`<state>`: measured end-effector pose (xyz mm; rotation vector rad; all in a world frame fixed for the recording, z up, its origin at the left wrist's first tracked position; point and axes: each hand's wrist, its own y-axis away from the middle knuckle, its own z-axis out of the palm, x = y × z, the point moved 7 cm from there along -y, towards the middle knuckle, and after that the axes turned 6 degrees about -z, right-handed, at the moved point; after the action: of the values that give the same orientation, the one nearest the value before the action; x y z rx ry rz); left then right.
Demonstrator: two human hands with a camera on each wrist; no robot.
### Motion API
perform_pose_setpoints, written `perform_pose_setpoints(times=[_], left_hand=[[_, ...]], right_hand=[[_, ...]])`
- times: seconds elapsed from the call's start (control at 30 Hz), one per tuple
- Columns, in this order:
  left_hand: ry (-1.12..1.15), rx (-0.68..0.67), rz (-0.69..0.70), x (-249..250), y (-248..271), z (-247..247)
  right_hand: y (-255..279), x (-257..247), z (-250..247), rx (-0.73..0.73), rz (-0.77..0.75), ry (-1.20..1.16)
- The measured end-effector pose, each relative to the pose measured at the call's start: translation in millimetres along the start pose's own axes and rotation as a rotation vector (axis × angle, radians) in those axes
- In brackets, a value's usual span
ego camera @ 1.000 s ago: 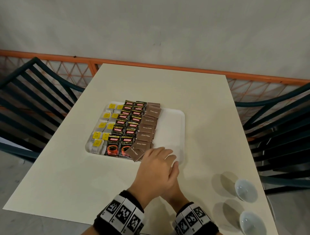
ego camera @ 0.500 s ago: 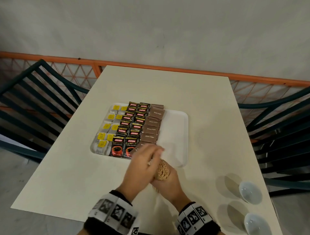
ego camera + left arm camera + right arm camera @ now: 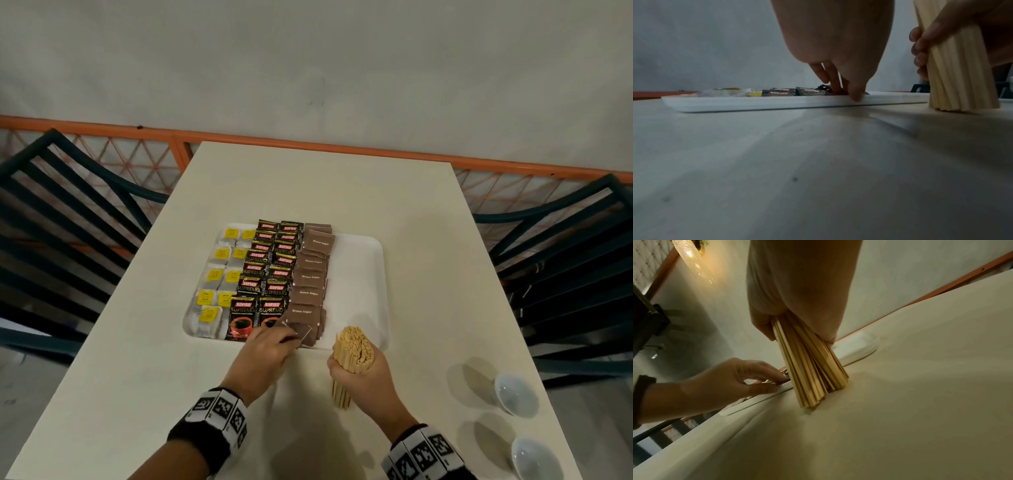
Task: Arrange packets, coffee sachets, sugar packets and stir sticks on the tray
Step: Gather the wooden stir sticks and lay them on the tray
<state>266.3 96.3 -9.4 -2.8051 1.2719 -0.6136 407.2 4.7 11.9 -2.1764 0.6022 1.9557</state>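
Observation:
A white tray (image 3: 356, 274) holds rows of yellow-tagged tea bags (image 3: 219, 274), black Kopiko coffee sachets (image 3: 265, 277) and brown sugar packets (image 3: 310, 277). My left hand (image 3: 289, 339) reaches over the tray's near rim and pinches the nearest, skewed brown sugar packet (image 3: 303, 334). In the left wrist view its fingers (image 3: 834, 84) press down among the packets, with the thumb at the rim. My right hand (image 3: 359, 373) grips a thick bundle of wooden stir sticks (image 3: 354, 342). The bundle (image 3: 813, 373) stands upright on the table just in front of the tray's near right part.
The right strip of the tray is bare. Two small white bowls (image 3: 515, 394) (image 3: 534, 459) sit near the table's right front corner. Dark slatted chairs (image 3: 68, 240) (image 3: 565, 274) flank the cream table (image 3: 308, 188). An orange railing (image 3: 308, 144) runs behind it.
The hands were together over the stick bundle near the tray's front edge. They have since parted: the left hand went to the nearest sugar packet, and the right hand stands the bundle upright on the table.

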Motion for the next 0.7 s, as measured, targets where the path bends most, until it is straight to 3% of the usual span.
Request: perform_pose_setpoints(times=[0.2,0.37,0.6,0.7], left_hand=[[-0.014,0.087,0.075,13,-7,-1],[-0.028,0.133,0.056,17,-10,0],[0.346,0.332,-0.117,29,-8,-49],[0.417,0.362,-0.012,70,-15,-78]], right_hand=[[1,-2,-7,0.066,-0.053,0.045],[4,-7,-4,0.074,-0.084,0.063],[0,-16,16,0.018,-0.156,0.002],[2,-16,20,0.014,-0.137,-0.013]])
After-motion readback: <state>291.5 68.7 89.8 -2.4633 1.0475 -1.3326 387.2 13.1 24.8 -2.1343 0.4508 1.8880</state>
